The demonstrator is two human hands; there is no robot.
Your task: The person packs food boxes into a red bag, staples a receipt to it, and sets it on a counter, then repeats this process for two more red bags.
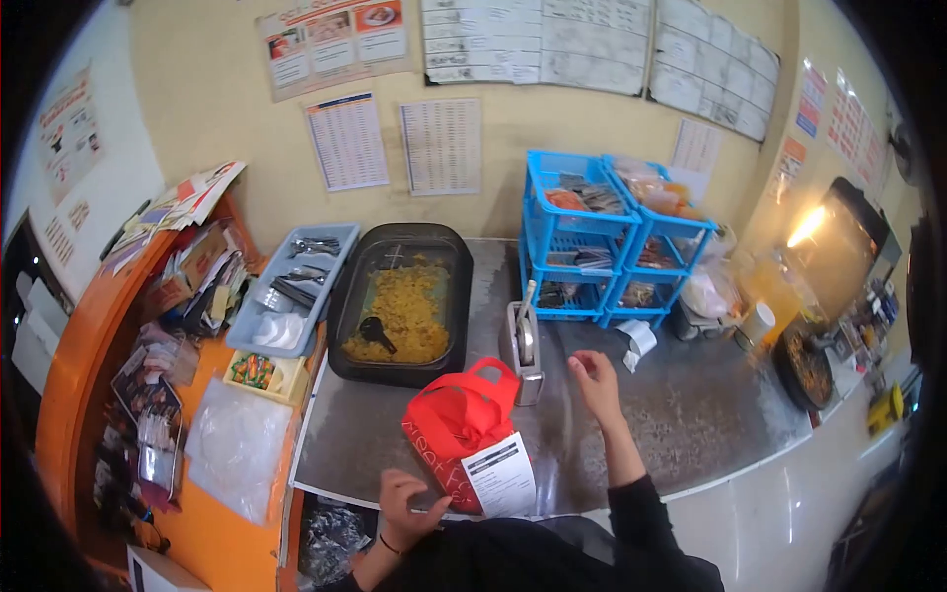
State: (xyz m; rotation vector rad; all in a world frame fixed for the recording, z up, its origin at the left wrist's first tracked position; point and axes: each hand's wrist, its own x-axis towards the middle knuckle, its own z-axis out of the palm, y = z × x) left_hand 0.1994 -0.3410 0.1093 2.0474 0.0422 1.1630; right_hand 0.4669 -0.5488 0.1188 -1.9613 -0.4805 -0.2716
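A red bag [439,449] with loop handles sits near the front edge of the metal counter [691,405]. A printed white receipt [501,476] lies against its right side. My left hand [409,508] is beside the bag's lower left, fingers apart and holding nothing. To the right of the bag, my right hand [596,383] is raised over the counter, fingers curved and apart, with nothing in them. Between that hand and the bag stands a metal tape dispenser [522,345].
Behind the bag is a black tray [459,286] of yellow rice with a black spoon. Blue stacked baskets [577,237] hold packets at the back. A paper roll [641,337] lies before them. At left are a cutlery tray [343,242] and plastic bags [237,444].
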